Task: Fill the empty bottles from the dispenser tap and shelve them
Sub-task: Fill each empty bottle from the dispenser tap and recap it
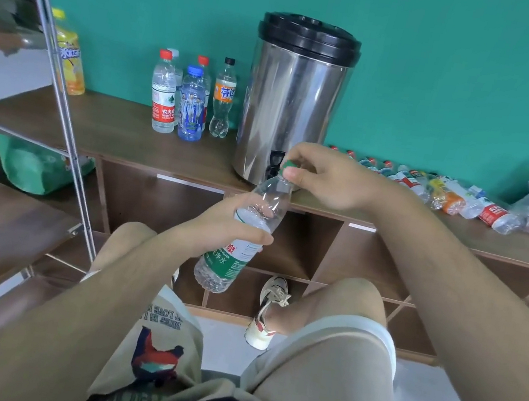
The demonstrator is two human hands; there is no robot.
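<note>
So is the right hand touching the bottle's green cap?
Touching. Head view shows fingers of the right hand pinching the green cap on the bottle.

One dispenser (pixel 292 100), one held bottle (pixel 237 258), five standing bottles (pixel 193 106), one yellow bottle (pixel 71 65), perhaps ten lying bottles (pixel 453 200).

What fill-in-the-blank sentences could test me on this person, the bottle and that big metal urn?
The right hand pinches the cap, whose colour is ___.
The left hand holds the bottle in front of the dispenser, whose lid is ___.
The row of bottles to the right of the dispenser lie on their ___.

Missing words: green; black; sides.
</note>
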